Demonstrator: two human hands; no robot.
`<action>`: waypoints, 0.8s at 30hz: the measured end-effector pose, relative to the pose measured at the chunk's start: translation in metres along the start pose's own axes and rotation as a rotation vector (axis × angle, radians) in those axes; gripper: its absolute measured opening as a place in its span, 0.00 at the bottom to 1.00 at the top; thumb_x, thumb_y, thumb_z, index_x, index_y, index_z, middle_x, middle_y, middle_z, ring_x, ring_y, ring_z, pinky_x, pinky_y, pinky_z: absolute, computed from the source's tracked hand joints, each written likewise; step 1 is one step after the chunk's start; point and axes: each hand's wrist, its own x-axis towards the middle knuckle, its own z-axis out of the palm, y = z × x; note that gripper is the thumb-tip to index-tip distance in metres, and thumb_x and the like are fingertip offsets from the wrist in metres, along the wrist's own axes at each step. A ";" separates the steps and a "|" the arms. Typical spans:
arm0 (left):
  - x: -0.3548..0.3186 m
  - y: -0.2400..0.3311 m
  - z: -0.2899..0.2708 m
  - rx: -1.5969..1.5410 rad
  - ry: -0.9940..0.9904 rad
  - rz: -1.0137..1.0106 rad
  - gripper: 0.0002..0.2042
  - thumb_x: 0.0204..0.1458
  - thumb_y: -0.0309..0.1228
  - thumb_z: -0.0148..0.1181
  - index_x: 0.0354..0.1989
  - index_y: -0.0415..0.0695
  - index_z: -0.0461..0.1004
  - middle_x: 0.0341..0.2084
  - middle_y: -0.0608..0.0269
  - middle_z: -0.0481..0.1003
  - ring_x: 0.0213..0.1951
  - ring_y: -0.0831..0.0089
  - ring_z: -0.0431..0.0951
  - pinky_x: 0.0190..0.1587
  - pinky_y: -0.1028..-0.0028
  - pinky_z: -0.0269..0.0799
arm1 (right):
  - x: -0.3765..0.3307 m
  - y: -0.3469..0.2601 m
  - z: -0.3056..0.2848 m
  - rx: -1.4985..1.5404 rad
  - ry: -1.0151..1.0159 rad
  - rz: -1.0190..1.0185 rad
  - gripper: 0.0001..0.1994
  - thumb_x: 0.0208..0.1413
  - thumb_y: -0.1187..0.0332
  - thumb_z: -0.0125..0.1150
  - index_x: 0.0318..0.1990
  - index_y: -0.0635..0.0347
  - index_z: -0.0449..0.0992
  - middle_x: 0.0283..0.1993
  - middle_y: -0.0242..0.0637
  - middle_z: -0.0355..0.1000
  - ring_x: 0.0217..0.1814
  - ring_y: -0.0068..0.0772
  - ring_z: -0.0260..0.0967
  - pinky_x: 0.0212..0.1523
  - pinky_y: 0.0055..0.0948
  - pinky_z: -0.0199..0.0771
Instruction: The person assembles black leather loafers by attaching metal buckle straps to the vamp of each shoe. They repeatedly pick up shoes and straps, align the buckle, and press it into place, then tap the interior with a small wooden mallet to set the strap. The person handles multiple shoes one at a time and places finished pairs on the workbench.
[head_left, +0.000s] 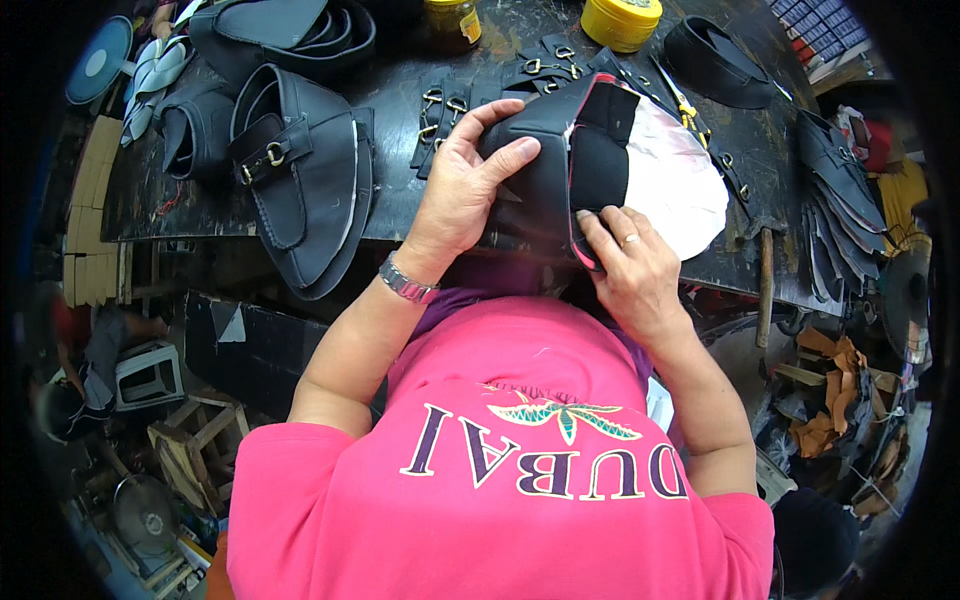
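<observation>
A black leather shoe upper with red along its inner edge is held up at the table's front edge, black lining showing inside. My left hand grips its left side, thumb and index finger over the leather. At its lower right edge my right hand, a ring on one finger, closes its fingertips on the rim by the lining. Right of the upper lies a white rounded sheet, partly behind my right hand. Black straps with metal buckles lie just beyond my left hand.
Black uppers are stacked on the dark table to the left, more at the right edge. Yellow-handled scissors, a wooden-handled hammer, a yellow tub and a jar stand or lie around.
</observation>
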 end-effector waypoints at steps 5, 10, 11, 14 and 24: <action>0.000 -0.008 -0.003 0.067 -0.057 0.078 0.23 0.54 0.21 0.64 0.58 0.38 0.65 0.48 0.58 0.72 0.49 0.74 0.74 0.55 0.74 0.71 | -0.024 0.003 -0.029 0.114 -0.004 0.134 0.28 0.46 0.77 0.64 0.59 0.60 0.71 0.58 0.49 0.69 0.61 0.49 0.66 0.61 0.43 0.65; 0.000 -0.004 -0.002 0.039 -0.043 0.042 0.24 0.53 0.20 0.64 0.58 0.38 0.65 0.48 0.58 0.72 0.48 0.74 0.75 0.54 0.76 0.72 | -0.083 0.093 -0.059 -0.509 0.202 0.558 0.28 0.51 0.77 0.58 0.63 0.56 0.67 0.57 0.51 0.69 0.62 0.52 0.64 0.61 0.44 0.64; 0.001 -0.004 -0.002 0.053 -0.052 0.047 0.24 0.53 0.20 0.64 0.58 0.38 0.65 0.48 0.58 0.72 0.48 0.75 0.75 0.54 0.76 0.72 | -0.098 0.110 -0.055 -0.525 0.046 0.795 0.27 0.52 0.78 0.56 0.63 0.57 0.67 0.57 0.50 0.69 0.61 0.53 0.65 0.59 0.43 0.66; 0.003 -0.005 -0.002 0.060 -0.053 0.066 0.23 0.52 0.20 0.65 0.57 0.38 0.66 0.47 0.58 0.73 0.47 0.75 0.76 0.52 0.76 0.73 | -0.119 0.141 -0.069 -0.372 -0.025 0.930 0.25 0.56 0.78 0.53 0.63 0.59 0.67 0.58 0.51 0.70 0.50 0.50 0.71 0.52 0.42 0.71; 0.004 -0.005 -0.003 0.093 -0.045 0.071 0.21 0.50 0.21 0.67 0.53 0.39 0.69 0.44 0.60 0.75 0.43 0.77 0.77 0.48 0.77 0.77 | -0.010 -0.001 -0.055 0.174 -0.126 0.356 0.15 0.61 0.71 0.57 0.55 0.61 0.72 0.35 0.46 0.74 0.30 0.49 0.72 0.31 0.38 0.71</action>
